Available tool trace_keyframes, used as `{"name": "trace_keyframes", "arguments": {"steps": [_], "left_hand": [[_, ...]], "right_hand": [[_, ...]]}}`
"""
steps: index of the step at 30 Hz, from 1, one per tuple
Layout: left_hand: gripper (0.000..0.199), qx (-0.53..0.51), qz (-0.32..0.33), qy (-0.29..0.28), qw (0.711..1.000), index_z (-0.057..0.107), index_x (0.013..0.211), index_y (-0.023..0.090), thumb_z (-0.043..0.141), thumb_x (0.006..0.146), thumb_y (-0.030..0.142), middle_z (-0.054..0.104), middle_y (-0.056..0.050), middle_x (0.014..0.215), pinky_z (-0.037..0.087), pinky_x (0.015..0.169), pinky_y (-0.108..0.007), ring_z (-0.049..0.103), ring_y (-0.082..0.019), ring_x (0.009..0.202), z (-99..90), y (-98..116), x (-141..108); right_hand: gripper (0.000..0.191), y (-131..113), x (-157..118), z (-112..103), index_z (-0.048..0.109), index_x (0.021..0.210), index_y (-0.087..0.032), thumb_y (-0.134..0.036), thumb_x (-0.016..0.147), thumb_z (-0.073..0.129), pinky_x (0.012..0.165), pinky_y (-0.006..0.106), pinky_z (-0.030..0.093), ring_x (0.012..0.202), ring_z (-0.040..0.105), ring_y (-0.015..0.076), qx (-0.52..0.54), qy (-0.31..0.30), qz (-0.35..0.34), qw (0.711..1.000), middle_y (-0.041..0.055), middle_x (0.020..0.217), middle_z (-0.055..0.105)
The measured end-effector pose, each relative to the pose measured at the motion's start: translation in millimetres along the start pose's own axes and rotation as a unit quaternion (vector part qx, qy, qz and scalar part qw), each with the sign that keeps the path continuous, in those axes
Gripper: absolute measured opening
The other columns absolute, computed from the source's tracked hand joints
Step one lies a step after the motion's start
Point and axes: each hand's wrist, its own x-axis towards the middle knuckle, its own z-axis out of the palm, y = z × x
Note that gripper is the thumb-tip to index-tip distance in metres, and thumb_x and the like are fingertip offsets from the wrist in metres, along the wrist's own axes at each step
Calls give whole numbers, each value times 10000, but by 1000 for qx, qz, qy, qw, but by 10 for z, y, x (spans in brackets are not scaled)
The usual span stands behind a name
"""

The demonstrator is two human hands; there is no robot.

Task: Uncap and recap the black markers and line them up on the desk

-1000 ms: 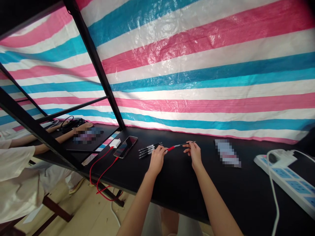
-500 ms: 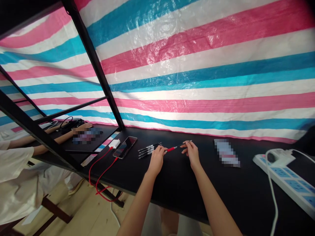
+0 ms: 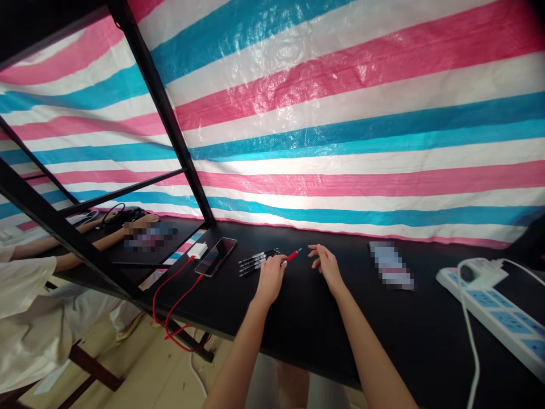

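Observation:
Over the black table, my left hand (image 3: pixel 271 276) pinches a red pen (image 3: pixel 292 257), whose pointed metal tip faces up and to the right. My right hand (image 3: pixel 326 263) is held a little to the right of that tip, fingers apart and nothing between them. Several black-and-clear pens (image 3: pixel 254 261) lie side by side just left of my left hand, which partly covers their right ends.
A phone (image 3: pixel 216 257) and white charger (image 3: pixel 197 250) with red cables lie left on the table (image 3: pixel 306 341). Right are a blurred packet (image 3: pixel 392 266) and a white power strip (image 3: pixel 498 312). Beyond a black metal frame (image 3: pixel 157 96), another person's arms rest on the table.
The thin dark piece that stretched from the red pen to my right hand no longer shows. My right hand has opened, and the red pen now tilts up more with its tip bare.

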Motion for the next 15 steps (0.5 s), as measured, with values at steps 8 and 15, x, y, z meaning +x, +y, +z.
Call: {"name": "trace_keyframes", "arguments": {"steps": [8, 15], "left_hand": [[180, 97, -31, 13, 995, 520, 957, 228, 373, 886, 302, 589, -4, 876, 316, 812, -318, 502, -158, 875, -6, -59, 2], [143, 235, -120, 33, 964, 579, 895, 224, 462, 837, 283, 576, -51, 904, 315, 787, -357, 475, -217, 891, -38, -140, -20]], "right_hand": [[463, -27, -9, 41, 608, 902, -154, -542, 794, 380, 363, 204, 255, 433, 478, 88, 1, -36, 10, 999, 39, 727, 585], [432, -55, -15, 34, 604, 907, -162, -531, 756, 439, 355, 191, 233, 446, 472, 84, 63, -46, 35, 996, 35, 731, 582]]}}
